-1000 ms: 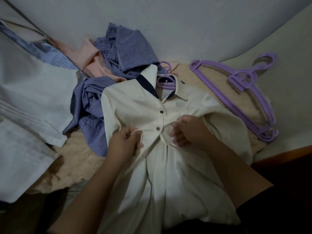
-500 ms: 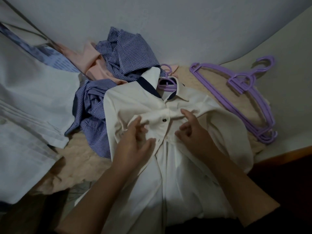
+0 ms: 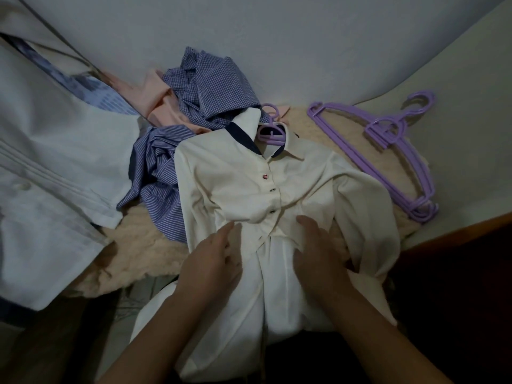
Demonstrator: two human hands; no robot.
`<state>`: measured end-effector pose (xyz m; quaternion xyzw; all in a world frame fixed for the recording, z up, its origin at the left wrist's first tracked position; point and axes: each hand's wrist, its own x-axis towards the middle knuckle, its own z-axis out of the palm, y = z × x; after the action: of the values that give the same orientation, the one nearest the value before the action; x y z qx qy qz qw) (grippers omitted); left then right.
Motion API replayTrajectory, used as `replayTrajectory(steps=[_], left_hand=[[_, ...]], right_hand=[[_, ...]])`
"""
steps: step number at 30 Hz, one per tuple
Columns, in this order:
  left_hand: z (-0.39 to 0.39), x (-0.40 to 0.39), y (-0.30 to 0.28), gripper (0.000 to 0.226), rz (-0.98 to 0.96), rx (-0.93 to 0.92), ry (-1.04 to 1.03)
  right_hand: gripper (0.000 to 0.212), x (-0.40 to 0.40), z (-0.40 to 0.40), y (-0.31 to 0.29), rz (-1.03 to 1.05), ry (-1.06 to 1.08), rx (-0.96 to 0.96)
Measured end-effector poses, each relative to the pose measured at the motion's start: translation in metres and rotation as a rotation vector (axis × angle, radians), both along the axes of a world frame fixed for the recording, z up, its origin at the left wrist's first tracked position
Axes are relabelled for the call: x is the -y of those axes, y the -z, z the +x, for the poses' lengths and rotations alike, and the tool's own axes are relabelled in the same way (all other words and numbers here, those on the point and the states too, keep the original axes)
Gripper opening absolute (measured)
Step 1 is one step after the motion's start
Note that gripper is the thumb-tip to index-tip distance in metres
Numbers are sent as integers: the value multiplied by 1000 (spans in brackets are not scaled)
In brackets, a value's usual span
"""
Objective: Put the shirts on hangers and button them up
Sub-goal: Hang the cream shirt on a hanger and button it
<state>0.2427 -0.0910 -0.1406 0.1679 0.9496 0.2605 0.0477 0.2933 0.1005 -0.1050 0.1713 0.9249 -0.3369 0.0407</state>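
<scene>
I see a cream shirt (image 3: 235, 178) lying front-up in the middle of the scene, on a fuzzy beige blanket (image 3: 138, 245). Its collar, lined in dark navy, points to the far side, and its hem trails toward me off the near edge. A purple hanger (image 3: 273, 131) sits inside the collar, with its hook poking out at the far end. Three buttons (image 3: 272, 190) run down the placket and look fastened; below them the front gathers into folds.

Both hands lie on the shirt just near of the lowest button. The left hand (image 3: 213, 261) rests flat on the left front panel, fingers straight and slightly spread. The right hand (image 3: 318, 245) rests on the right panel, fingers also extended and a little apart. Neither hand is gripping the cloth, as far as I can tell.

Left of the shirt, touching its sleeve, lies a crumpled blue striped shirt (image 3: 155, 173). Farther off is a bunched blue checked shirt (image 3: 213, 87), with a pink garment (image 3: 160, 103) beside it. At the far left, pale white cloth (image 3: 55, 167) hangs or lies in broad folds. To the right, a stack of spare purple hangers (image 3: 388, 151) lies on the blanket, apart from the shirt. A plain wall (image 3: 277, 37) closes off the far side.
</scene>
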Motion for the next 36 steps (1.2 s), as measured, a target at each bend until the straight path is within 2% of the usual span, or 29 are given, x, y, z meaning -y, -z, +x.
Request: replayTrajectory(steps=[3, 5, 6, 10, 11, 13, 16, 18, 20, 22, 24, 26, 28, 30, 32, 33, 35, 36], left_hand=[[3, -5, -1, 54, -106, -71, -22], [4, -7, -1, 51, -150, -68, -48], [3, -7, -2, 50, -161, -49, -68], [-3, -2, 2, 33, -178, -25, -106], [-3, 0, 3, 30, -171, -20, -109], [-3, 3, 3, 32, -97, 4, -142], [0, 1, -7, 47, 52, 8, -144], [4, -5, -18, 48, 144, 20, -129], [7, -12, -34, 47, 246, 38, -162], [11, -17, -49, 47, 332, 94, -215], [20, -17, -59, 50, 376, 206, -263], [33, -12, -56, 56, 279, 299, -236], [47, -4, -45, 68, 72, 406, -158], [58, 4, -31, 77, -72, 502, -136], [60, 7, -28, 76, -112, 447, -165], [59, 6, -32, 70, -103, 349, -172], [50, -1, -44, 46, -12, 120, -140], [42, -7, -50, 31, 48, 70, -98]], right_hand=[[46, 15, -1, 6, -453, 59, 186], [35, 13, -3, 9, -537, 21, 226], [34, 9, -3, 12, -467, -8, 198], [39, -6, 2, -2, 272, -211, 213], [47, -9, 3, -10, 328, -243, 274], [58, -16, 6, -23, 241, -253, 404], [51, -26, 15, -25, 208, -345, 528], [34, -25, 19, -27, 288, -350, 462], [16, -18, 24, -35, 309, -251, 250], [12, -6, 30, -45, 257, -138, 11], [13, 10, 38, -50, 170, -86, -58], [18, 27, 49, -41, 44, -166, 53], [27, 38, 57, -27, -88, -272, 227], [31, 38, 59, -19, -98, -307, 357], [26, 31, 51, -18, -108, -236, 372], [25, 27, 45, -20, -143, -173, 323], [21, 19, 28, -25, -301, -24, 188], [21, 16, 19, -27, -413, 49, 146]])
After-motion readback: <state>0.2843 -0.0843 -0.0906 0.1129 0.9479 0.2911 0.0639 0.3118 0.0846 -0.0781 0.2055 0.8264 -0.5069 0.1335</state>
